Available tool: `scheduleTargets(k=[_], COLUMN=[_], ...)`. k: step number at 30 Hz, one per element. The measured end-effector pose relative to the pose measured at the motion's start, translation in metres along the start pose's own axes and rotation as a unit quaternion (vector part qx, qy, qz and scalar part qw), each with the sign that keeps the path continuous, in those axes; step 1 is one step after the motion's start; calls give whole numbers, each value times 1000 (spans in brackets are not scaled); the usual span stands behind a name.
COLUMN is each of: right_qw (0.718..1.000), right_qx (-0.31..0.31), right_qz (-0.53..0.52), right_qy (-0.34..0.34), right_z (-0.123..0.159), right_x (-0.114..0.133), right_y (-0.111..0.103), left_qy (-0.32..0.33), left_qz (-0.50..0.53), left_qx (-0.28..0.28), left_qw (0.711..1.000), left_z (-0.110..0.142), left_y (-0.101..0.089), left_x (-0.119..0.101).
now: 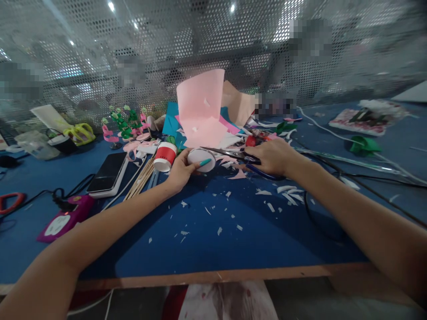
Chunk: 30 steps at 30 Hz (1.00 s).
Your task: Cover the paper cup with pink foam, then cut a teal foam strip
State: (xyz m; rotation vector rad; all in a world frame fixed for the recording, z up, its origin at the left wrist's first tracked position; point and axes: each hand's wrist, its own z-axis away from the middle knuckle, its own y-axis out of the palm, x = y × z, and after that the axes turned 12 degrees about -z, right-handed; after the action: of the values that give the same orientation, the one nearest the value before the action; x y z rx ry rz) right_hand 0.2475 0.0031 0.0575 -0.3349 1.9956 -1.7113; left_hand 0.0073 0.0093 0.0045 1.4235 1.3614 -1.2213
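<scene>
A round white disc, which looks like paper or card, is pinched in my left hand, with the thumb lying across its face. My right hand grips a pair of scissors by its dark blue handles. The scissor blades point left and reach the disc's upper right edge; whether they touch it I cannot tell. Just left of my left hand a red and white paper cup lies tipped over. Small white paper scraps are scattered on the blue table below both hands.
Pink paper sheets stand behind my hands. Wooden sticks, a black-topped white device and a purple power strip lie to the left. Pink and green paper figures stand farther back. Cables run across the right side.
</scene>
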Motion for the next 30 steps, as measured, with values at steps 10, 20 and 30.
scheduleTargets(k=[10, 20, 30], right_qw=[999, 1000, 998], right_qx=[-18, -5, -18], right_qz=[-33, -21, -51], right_qy=[23, 21, -31], right_z=[-1, -2, -2], right_x=[1, 1, -5], right_y=[0, 0, 5], left_qy=[12, 3, 23], left_qz=[9, -14, -30], left_qx=[-9, 10, 28], left_qw=[1000, 1000, 999], left_z=[-1, 2, -3], left_y=[-1, 0, -2], left_x=[2, -2, 1])
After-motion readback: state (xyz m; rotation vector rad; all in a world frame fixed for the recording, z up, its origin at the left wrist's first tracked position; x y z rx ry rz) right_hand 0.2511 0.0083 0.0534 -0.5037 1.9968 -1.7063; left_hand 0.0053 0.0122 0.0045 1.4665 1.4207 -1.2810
